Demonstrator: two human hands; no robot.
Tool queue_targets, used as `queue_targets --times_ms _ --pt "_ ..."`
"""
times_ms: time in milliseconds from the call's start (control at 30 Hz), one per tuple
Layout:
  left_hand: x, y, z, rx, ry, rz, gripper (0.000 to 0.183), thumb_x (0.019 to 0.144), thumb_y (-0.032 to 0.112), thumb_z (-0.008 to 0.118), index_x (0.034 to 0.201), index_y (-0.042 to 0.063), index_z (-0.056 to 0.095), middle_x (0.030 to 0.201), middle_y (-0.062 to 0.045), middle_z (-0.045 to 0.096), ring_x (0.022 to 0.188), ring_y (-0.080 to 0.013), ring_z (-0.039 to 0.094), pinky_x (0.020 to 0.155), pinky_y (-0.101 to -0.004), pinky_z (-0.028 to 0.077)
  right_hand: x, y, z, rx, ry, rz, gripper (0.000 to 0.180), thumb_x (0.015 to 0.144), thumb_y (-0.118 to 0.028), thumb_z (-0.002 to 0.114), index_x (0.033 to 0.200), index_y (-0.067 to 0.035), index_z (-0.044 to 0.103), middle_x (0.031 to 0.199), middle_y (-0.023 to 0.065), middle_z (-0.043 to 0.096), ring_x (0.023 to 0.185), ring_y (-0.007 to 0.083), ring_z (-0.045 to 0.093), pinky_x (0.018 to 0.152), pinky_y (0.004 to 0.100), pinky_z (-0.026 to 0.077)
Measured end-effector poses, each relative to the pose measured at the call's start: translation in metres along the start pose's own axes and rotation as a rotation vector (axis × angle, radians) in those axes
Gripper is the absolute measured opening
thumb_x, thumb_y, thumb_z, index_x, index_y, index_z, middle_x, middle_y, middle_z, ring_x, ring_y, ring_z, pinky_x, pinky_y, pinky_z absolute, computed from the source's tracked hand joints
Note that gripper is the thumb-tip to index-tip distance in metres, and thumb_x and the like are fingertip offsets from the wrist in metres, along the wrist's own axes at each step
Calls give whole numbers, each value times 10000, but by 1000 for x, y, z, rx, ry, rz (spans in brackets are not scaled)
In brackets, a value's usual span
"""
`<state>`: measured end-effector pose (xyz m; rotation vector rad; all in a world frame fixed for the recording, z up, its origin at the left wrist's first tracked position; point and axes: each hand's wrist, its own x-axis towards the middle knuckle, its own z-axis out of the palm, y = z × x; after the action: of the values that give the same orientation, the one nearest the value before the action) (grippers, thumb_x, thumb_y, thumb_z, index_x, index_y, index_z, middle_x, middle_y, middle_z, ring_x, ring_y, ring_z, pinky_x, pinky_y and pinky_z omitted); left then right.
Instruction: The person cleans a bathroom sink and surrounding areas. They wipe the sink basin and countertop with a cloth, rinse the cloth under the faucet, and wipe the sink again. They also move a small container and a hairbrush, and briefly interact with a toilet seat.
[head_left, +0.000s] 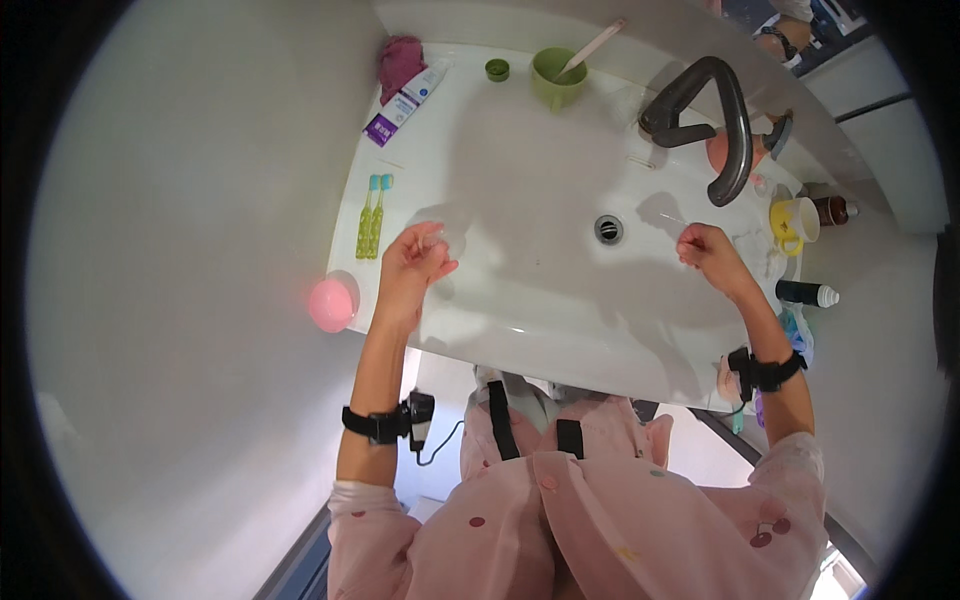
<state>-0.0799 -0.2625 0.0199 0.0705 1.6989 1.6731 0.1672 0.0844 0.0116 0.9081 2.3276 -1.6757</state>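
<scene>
Over the left part of a white washbasin (480, 315), my left hand (411, 262) has its fingers curled around a small clear object (433, 238), too faint to name. My right hand (709, 255) is above the basin's right side, right of the drain (608, 230). A thin, pale, thread-like or stick-like item (673, 218) sticks out from its pinched fingertips. Two green toothbrushes (370, 225) with blue bristles lie side by side, left of my left hand. Closer to me, a pink round cup or bowl (331, 305) sits at the basin's left corner.
A dark faucet (729, 127) arches over the basin's back right. Behind are a green cup (556, 81) with a pale-handled brush, a green cap (496, 70), a toothpaste tube (405, 105) and a maroon cloth (400, 64). A yellow cup (791, 221) and a dark bottle (806, 293) line the right edge.
</scene>
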Motion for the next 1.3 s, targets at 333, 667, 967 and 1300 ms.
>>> queue_targets --times_ms 333,667,967,1300 --pt "156 14 1 1255 265 939 159 759 28 568 877 31 674 1079 -127 622 1008 -310 565 840 -382 471 -52 -18 0 205 190 -58 68 849 -70 581 806 -21 562 715 -23 532 648 65 442 591 218 379" --pt "178 17 -3 1417 263 983 184 772 61 608 938 34 682 1090 -73 612 1041 -278 519 912 -390 439 -61 -37 23 457 371 -13 78 836 -86 640 827 -12 616 774 -26 558 713 66 447 670 214 379" --pt "67 42 104 636 -246 783 230 821 20 624 1041 77 659 1049 -26 602 729 -90 511 594 -191 431 -69 -34 34 458 387 -9 122 827 -127 666 825 -5 648 783 -9 579 756 82 476 701 230 393" --pt "-25 0 245 367 -635 485 145 808 87 671 939 25 677 871 -26 636 655 -88 475 563 -239 373 -87 -32 43 647 480 -128 83 837 -110 650 843 -27 645 822 -10 614 747 70 496 714 219 397"
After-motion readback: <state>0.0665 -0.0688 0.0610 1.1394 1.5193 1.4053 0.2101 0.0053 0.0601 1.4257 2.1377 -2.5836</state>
